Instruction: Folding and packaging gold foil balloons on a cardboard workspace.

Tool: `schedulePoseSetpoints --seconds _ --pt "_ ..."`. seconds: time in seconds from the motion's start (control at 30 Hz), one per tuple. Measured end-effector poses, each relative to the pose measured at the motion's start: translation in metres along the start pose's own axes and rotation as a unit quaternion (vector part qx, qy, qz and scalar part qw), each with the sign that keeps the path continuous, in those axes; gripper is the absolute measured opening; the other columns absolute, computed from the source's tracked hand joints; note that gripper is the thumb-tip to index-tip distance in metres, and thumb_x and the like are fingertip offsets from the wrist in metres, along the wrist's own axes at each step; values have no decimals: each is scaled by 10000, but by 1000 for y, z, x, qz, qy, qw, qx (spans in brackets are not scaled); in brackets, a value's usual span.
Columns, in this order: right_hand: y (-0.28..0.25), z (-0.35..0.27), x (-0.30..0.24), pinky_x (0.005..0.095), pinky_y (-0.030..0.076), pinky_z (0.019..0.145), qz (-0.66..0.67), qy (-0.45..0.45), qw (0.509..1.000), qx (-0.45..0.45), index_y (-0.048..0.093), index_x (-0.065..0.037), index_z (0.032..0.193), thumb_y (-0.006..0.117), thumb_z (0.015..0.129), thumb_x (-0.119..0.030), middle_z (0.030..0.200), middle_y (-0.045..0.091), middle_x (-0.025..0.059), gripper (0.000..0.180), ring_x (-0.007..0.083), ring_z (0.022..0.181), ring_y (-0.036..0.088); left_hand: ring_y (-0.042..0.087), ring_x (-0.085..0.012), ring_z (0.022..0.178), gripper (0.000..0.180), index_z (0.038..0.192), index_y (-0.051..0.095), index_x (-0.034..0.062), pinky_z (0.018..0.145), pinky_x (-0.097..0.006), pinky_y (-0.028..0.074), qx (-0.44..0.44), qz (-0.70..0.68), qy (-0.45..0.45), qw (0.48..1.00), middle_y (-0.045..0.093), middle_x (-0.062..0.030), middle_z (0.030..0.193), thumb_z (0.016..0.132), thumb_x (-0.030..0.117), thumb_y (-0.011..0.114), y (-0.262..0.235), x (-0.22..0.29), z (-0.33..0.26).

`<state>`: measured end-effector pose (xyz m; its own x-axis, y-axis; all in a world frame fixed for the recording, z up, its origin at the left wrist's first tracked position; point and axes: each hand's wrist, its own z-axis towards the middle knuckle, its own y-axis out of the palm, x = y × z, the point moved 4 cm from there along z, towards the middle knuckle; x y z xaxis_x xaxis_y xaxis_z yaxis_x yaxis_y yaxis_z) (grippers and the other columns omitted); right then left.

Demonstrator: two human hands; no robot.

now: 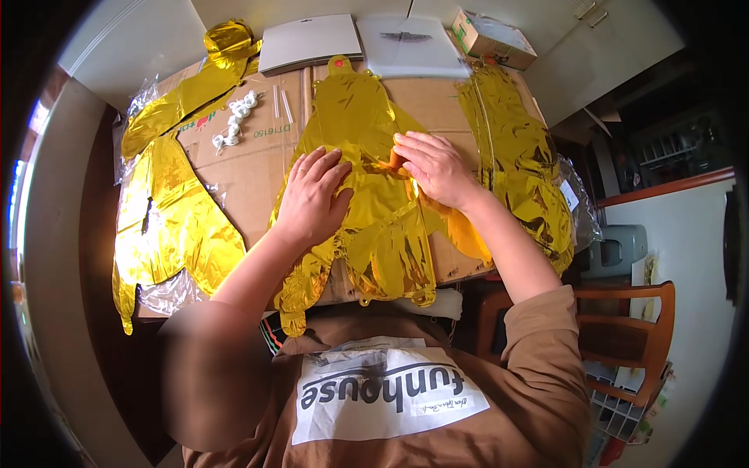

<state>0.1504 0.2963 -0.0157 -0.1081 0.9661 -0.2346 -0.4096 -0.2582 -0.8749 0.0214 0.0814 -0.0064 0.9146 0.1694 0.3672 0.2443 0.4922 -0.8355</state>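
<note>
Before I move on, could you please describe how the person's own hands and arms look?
The left hand and right hand are ungloved, and both forearms are bare. The brown right sleeve ends near the elbow; the left cuff is hidden.

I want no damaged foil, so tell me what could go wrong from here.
The middle foil looks creased around the left hand and right hand; pressing or pulling might wrinkle or tear it. Its lower tip hangs past the cardboard's front edge, near the shirt, and could snag. The clear tubes lie loose beside it, so shifting the foil may knock them.
</note>
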Motion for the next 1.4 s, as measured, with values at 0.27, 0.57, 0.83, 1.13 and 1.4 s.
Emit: schedulePoseSetpoints --seconds 0.27,0.57,0.83,1.13,1.4 --pt "0 -1 -1 420 431 1108 -13 4 1000 -9 669 -73 1269 659 941 -137 1382 634 82 334 294 1301 565 490 -423 1332 440 1279 635 34 1146 -518 358 2 -5 0 1000 586 -194 1387 870 193 671 1 0 0" --pt "-3 -4 -2 425 449 1081 -11 15 1000 -1 671 -70 1247 692 920 -143 1360 641 92 336 297 1290 570 598 -350 1216 338 1199 662 25 1035 -457 473 -31 -90 116 989 666 -157 1270 864 66 665 14 25 76" --pt "0 -1 -1 453 441 1086 19 1 1000 9 714 -81 1196 708 901 -148 1316 674 90 303 304 1269 591 665 -323 1112 298 1133 705 20 961 -431 527 0 -43 187 981 722 -126 1173 841 82 703 58 -6 109" --pt "-28 -33 -25 521 402 1139 17 -11 998 -60 616 -54 1348 612 831 7 1195 726 127 521 321 1240 617 638 -321 1166 263 1164 707 19 1010 -437 489 9 -80 162 984 709 -129 1227 925 117 657 62 -9 100" --pt "-32 -35 -31 515 409 1135 24 -17 999 -46 649 -60 1296 630 849 -3 1137 737 132 450 303 1177 654 623 -297 1197 264 1162 713 44 1023 -421 485 0 -70 157 985 702 -103 1258 946 149 602 62 -10 100"
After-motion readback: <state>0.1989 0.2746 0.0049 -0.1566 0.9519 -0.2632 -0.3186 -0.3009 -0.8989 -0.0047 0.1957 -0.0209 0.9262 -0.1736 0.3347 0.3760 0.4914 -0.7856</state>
